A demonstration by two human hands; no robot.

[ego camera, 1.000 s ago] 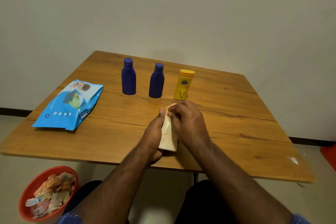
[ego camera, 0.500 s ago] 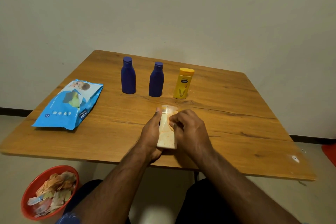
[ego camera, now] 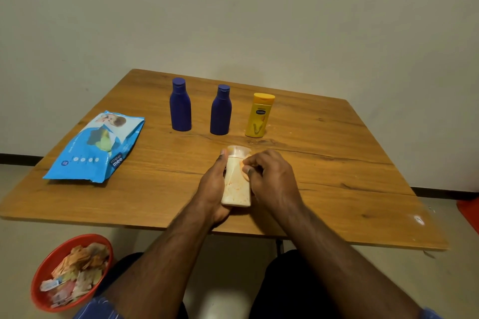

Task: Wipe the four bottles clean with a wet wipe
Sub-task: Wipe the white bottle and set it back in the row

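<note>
The cream bottle [ego camera: 236,181] sits in the middle of the frame, low on the table [ego camera: 337,163], likely held so it cannot slip. The left hand [ego camera: 213,186] wraps around its side. The right hand [ego camera: 272,179] pinches a small wipe [ego camera: 244,173] against it. Three more bottles [ego camera: 220,110] stand in a row above.

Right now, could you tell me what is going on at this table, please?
A person's left hand grips a cream plastic bottle smeared with orange marks, while the right hand rubs it with a small stained wet wipe. Two dark blue bottles and a yellow bottle stand behind on the wooden table, beside a blue wipes pack.
</note>
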